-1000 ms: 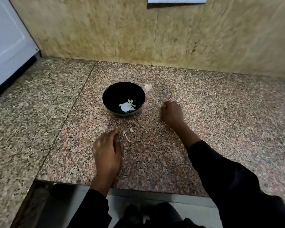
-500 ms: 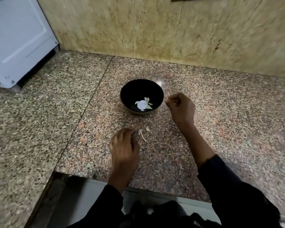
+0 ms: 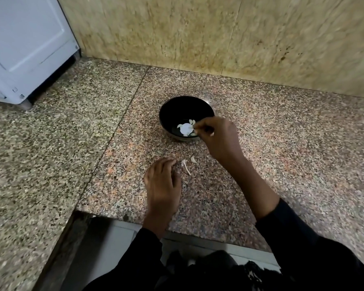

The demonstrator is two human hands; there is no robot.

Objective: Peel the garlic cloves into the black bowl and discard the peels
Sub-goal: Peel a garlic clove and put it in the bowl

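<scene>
**Over the granite counter: one hand resting, one hand at the bowl**

At the far left, a white panelled cabinet door [image 3: 25, 45] is standing against the speckled brown granite countertop [image 3: 282, 143], with a yellow-beige marbled wall [image 3: 219, 38] running behind. No writing or label is readable on any of these.

Nearer the middle, the person's left hand [image 3: 162, 185] is lying palm down on the stone, its fingers loosely bent and close together, gripping nothing; the fingertips are pointing away from the body toward the bowl. Just to its right, a few pale garlic peel scraps [image 3: 186, 166] are lying on the counter: one thin sliver with its long axis slanting from upper left to lower right, and a small curved flake [image 3: 193, 159] beside it, apart from the hand.

Beyond these, the round glossy black bowl [image 3: 170, 114] is sitting upright on the counter. Several white peeled garlic cloves [image 3: 186, 128] are lying in its bottom, clustered toward the near right side.

To the right, the right hand [image 3: 219, 139] is reaching over the bowl's near right rim, its fingers curled inward with the tips drawn together above the cloves. Something small and pale is showing at the fingertips, but whether it is pinched there is too blurred to tell. A black sleeve [image 3: 303, 238] is covering the forearm.
</scene>
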